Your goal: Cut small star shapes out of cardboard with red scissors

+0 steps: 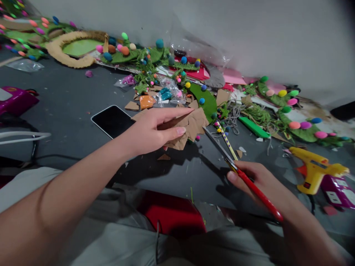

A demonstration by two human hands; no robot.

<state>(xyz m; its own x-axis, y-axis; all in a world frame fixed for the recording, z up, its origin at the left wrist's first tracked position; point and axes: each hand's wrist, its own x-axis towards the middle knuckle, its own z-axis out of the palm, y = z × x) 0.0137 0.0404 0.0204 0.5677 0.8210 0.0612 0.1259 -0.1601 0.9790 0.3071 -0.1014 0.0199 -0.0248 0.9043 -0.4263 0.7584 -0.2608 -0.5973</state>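
My left hand [155,129] pinches a crumpled piece of brown cardboard [191,127] between thumb and fingers, above the dark table. The cardboard has a jagged edge. In my right hand [257,181] are scissors [222,149] with red handles, their blades pointing up and left. The blade tips are close to the cardboard's right edge; whether they touch it I cannot tell. A small brown scrap [164,157] lies on the table below the cardboard. Beside my left wrist is a phone [112,120] with a dark screen.
A yellow glue gun [313,166] and a purple power block [340,190] stand at the right. Green felt garlands [301,127] with coloured balls line the wall. Behind my hands lie a green comb [254,127], grey yarn [235,114] and small bags [146,101]. A tan ring [72,62] lies back left.
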